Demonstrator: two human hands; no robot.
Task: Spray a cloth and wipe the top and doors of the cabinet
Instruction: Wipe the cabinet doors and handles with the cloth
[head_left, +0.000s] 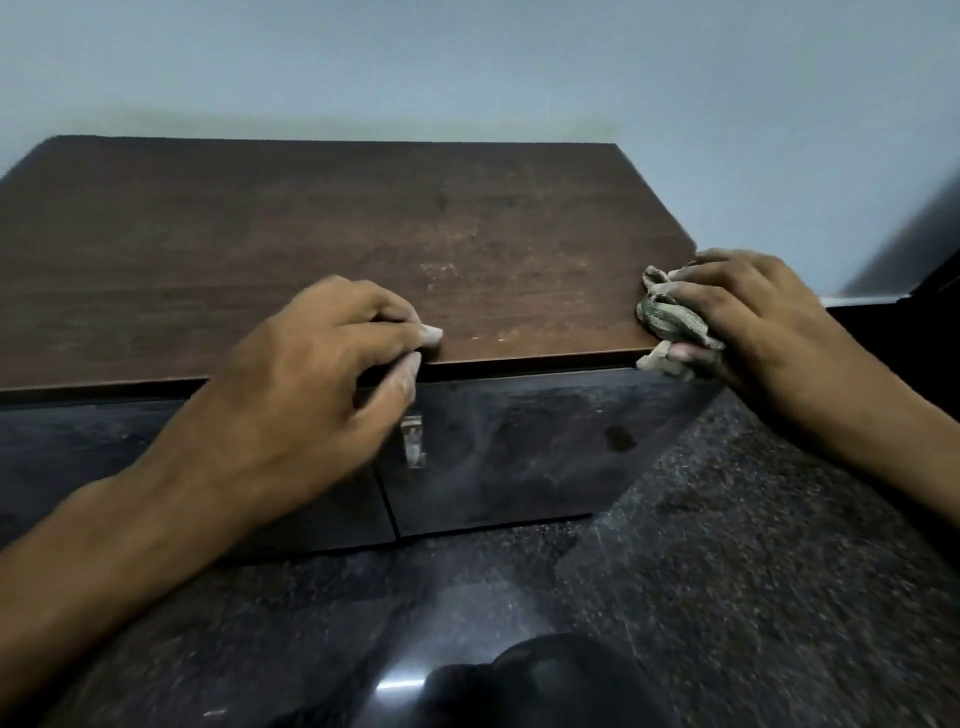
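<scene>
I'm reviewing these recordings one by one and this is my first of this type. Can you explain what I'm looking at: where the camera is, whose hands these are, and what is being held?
There is no machine here. A person wears one wide-angle camera on the head, looking forward and down, so the two bare arms coming in from the bottom are that person's own.

In front stands a low cabinet against a pale wall. Its brown wooden top shows faint pale marks near the front. Below are dark glossy doors with a small metal handle.

The right hand has a crumpled greenish-grey cloth in its grip, pressed at the top's front right corner. The left hand holds nothing; its curled fingers rest on the top's front edge, apparently steadying.

The floor is dark speckled stone. No spray bottle is in view.
</scene>
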